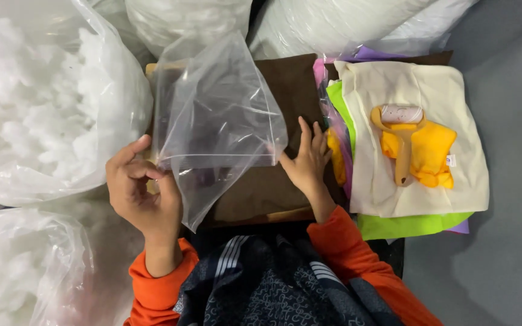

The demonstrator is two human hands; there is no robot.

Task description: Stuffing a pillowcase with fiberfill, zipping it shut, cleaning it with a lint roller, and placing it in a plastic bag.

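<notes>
My left hand (142,193) pinches the lower left corner of a clear plastic bag (215,118), which stands up over a brown fabric piece (261,187) on a wooden board. My right hand (306,160) lies flat on the brown fabric, fingers spread, its thumb touching the bag's lower right edge. Both sleeves are orange.
Big clear bags of white stuffing (37,115) crowd the left and top. To the right lies a stack of cloths: cream (430,84) on top, green (406,224), pink and purple beneath. On the cream cloth rest a yellow cloth (433,151) and a lint roller (402,136).
</notes>
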